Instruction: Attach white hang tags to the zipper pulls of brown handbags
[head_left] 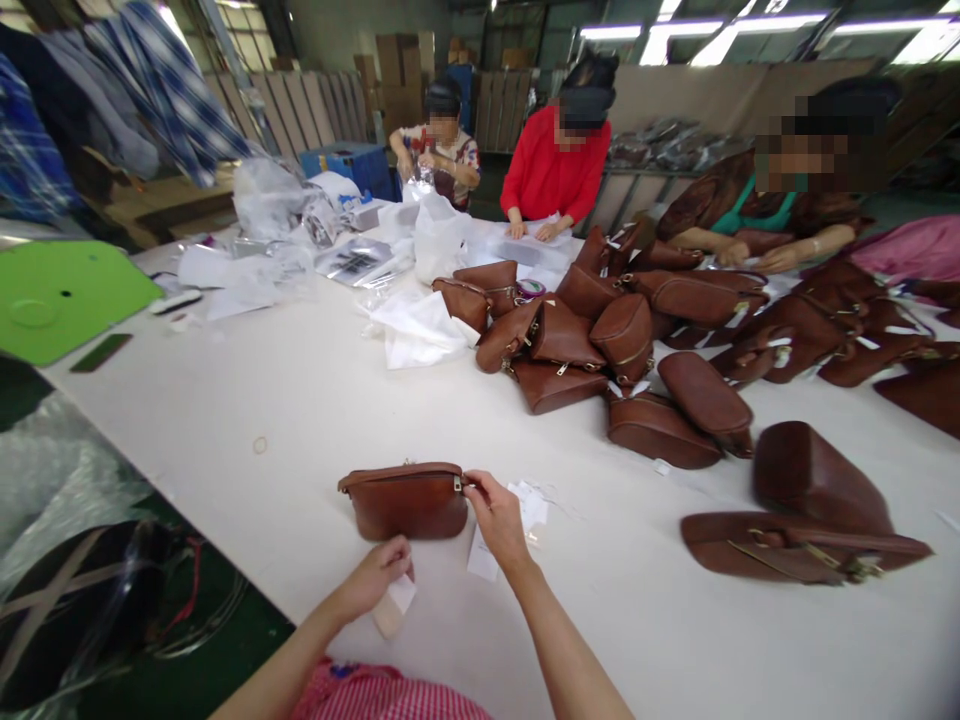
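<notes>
Across the workshop floor from me spreads a broad white table (pixel 285 540), a person's bare hands working at its near edge. The right hand (pixel 495 512) pinches the zipper pull (pixel 458 483) at the top corner of a brown bag (pixel 409 508), which stands upright on the table with its long top edge facing up. The left hand (pixel 386 572) is curled narrow, closed on a pale slip (pixel 394 605) just below the bag's front; whether the knuckles touch the leather I can't tell.

Just beside the right wrist lie some white tags (pixel 529 508). Off to the right, two more brown bags (pixel 806 545) rest together, and past them sprawls a big heap of bags (pixel 622 340). Over on the left I see a thin rubber band (pixel 260 445), a dark flat block (pixel 101 353) and a bright green board (pixel 64 300). White wrapping (pixel 420 325) sits near the heap. Beyond, three co-workers bend over the far side: one in patterned clothes (pixel 461 160), one in a red top (pixel 559 165), one with a green strap (pixel 757 210).
</notes>
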